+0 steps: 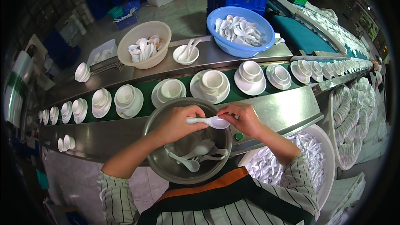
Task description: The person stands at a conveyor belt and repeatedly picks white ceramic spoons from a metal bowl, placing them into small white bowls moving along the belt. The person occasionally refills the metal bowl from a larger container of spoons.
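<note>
Between both hands, over a metal basin (150,159), is a white soup spoon (217,122). My left hand (182,120) pinches it where the handle meets the bowl. At the other end, the fingertips of my right hand (242,118) grip the bowl's rim. Several more white spoons (190,163) lie loosely in the bottom of the basin. Just beyond the basin, sets of stacked white tableware, such as a cup on a bowl and plate (212,82), stand in a row on a green conveyor belt (145,91).
A beige basin (123,53) and a blue basin (215,45), both holding spoons, stand on the far ledge beside a small bowl (178,58). At right a large white tub (329,150) is full of spoons. Two cups (66,143) stand at the near-left edge.
</note>
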Motion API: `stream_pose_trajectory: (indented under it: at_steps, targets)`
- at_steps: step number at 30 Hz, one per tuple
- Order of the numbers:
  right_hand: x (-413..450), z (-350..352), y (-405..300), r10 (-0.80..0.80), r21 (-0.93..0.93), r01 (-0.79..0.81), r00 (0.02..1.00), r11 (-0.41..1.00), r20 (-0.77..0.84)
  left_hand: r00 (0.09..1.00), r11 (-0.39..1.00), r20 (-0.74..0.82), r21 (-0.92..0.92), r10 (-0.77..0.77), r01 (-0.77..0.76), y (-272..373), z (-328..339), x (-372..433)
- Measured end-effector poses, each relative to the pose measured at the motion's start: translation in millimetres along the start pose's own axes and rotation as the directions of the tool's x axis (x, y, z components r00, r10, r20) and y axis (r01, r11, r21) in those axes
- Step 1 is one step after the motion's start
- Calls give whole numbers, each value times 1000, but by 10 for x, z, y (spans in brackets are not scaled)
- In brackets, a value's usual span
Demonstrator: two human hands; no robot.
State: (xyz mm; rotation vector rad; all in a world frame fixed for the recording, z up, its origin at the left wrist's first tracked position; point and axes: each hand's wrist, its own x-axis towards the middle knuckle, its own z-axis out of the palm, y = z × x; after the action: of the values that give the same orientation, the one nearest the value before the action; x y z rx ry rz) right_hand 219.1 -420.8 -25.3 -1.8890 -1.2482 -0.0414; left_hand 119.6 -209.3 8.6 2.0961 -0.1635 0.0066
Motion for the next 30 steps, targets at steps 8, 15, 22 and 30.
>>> stream_pose_trajectory:
  at_steps: [8,15,22,30]
  targets:
    - [2,-34,92,292,16,-292,952,956,-95,973,914,27,-336,-230,226,-117,-115,10]
    - [-46,76,1375,308,-431,-368,929,824,-205,964,756,107,-602,-242,257,-205,-85,7]
    - [177,-1,581,363,-230,-387,921,893,-142,969,744,46,-632,-244,217,-113,-78,168]
    - [138,-163,171,474,422,-463,876,780,85,988,702,29,-700,-152,129,-133,71,449]
